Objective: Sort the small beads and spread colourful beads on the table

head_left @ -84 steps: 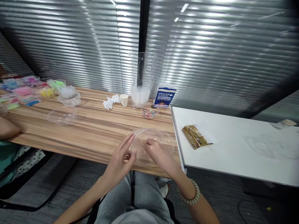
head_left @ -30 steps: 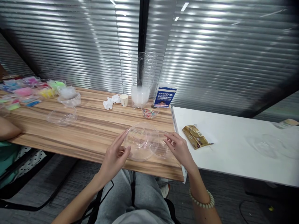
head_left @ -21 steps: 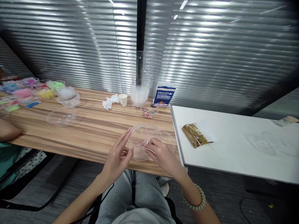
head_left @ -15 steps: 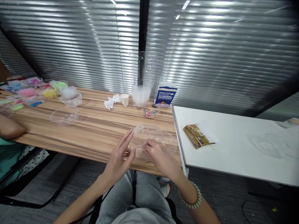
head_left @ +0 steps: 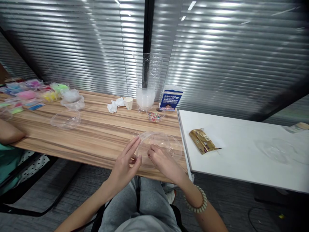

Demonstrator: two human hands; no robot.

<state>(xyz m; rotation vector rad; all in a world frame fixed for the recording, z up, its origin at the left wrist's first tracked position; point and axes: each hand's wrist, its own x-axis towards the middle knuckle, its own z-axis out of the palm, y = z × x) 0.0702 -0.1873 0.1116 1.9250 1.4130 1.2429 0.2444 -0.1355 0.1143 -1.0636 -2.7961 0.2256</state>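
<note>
A clear plastic bowl (head_left: 155, 139) stands near the front edge of the wooden table. My left hand (head_left: 127, 159) grips its left side, fingers along the rim and thumb on the near side. Inside or just over the bowl, my right hand (head_left: 161, 159) has its fingertips pinched together; whatever they hold is too small or hidden to make out. A second clear round piece, perhaps a lid (head_left: 177, 148), shows at the bowl's right. Farther back, a small clear bowl of colourful beads (head_left: 154, 116) sits apart from both hands.
Behind are a paper cup (head_left: 128, 103), crumpled tissues (head_left: 112, 107), a stack of clear bowls (head_left: 145, 99) and a blue packet (head_left: 171, 99). A gold packet (head_left: 203, 141) lies on the white table (head_left: 231, 164). Another person's arm (head_left: 9, 132) rests at far left, near colourful packs (head_left: 26, 95).
The clear bowl has tilted or shifted slightly rightward in my left hand. My right hand's fingers remain pinched at nearly the same spot.
</note>
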